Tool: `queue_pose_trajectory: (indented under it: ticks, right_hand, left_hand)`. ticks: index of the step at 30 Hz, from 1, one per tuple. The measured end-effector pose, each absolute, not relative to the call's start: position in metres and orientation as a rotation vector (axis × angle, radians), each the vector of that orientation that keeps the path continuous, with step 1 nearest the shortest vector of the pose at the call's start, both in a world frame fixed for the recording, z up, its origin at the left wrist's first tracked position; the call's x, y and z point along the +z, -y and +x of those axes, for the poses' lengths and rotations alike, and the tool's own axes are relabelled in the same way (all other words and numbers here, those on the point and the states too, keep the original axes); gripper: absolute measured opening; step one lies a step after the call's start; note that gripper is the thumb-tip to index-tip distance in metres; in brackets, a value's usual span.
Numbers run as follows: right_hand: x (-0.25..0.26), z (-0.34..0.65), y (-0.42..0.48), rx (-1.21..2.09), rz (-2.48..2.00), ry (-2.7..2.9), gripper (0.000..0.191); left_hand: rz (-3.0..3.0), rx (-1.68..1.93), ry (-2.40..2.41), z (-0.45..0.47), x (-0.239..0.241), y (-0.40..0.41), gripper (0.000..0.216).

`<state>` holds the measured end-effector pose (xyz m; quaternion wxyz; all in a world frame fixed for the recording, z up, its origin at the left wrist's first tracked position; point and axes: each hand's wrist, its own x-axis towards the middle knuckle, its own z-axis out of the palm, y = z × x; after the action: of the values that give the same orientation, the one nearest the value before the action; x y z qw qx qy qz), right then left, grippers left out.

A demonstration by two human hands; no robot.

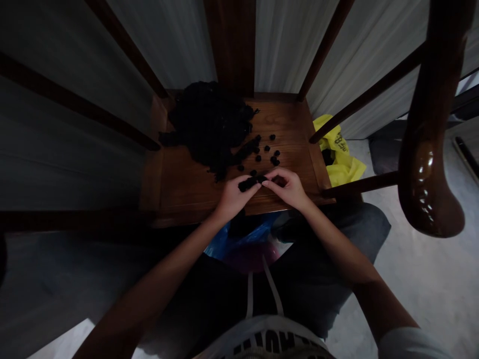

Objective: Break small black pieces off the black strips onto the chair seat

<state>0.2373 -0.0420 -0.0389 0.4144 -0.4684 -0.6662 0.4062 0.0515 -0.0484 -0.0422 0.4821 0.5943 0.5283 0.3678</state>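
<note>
A wooden chair seat (pixel 187 187) lies in front of me. A big pile of black fluffy material (pixel 209 122) covers its far left part. Several small black balls (pixel 267 149) are scattered to the right of the pile. My left hand (pixel 234 197) is closed round a small black roll (pixel 247 183) near the seat's front edge. My right hand (pixel 288 188) pinches the right end of the same black piece with its fingertips. Both hands meet just in front of the small balls.
A yellow plastic bag (pixel 339 157) lies on the floor right of the chair. A blue bag (pixel 239 239) sits between my knees under the seat edge. Dark wooden rails and a glossy wooden armrest (pixel 430 149) stand at the right. White curtain hangs behind.
</note>
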Motion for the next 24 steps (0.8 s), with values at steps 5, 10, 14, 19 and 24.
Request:
queue_pose_trajectory:
  ticks: [5, 10, 14, 19, 24]
  right_hand:
    - [-0.037, 0.234, 0.044, 0.94, -1.231, 1.694, 0.02]
    - [-0.039, 0.232, 0.044, 0.918, -1.247, 1.696, 0.019]
    - [-0.041, 0.234, 0.043, 0.978, -1.214, 1.668, 0.02]
    - [-0.042, 0.234, 0.043, 1.227, -1.146, 1.59, 0.026]
    - [-0.041, 0.232, 0.043, 1.435, -1.102, 1.478, 0.033]
  left_hand:
    - [1.374, 0.931, -1.316, 0.052, -0.04, 0.048, 0.026]
    - [1.285, 0.916, -1.307, 0.052, -0.039, 0.049, 0.03]
    - [1.211, 0.891, -1.293, 0.052, -0.04, 0.048, 0.033]
    - [1.119, 0.818, -1.147, 0.047, -0.036, 0.045, 0.035]
    - [1.034, 0.756, -0.971, 0.039, -0.034, 0.044, 0.033]
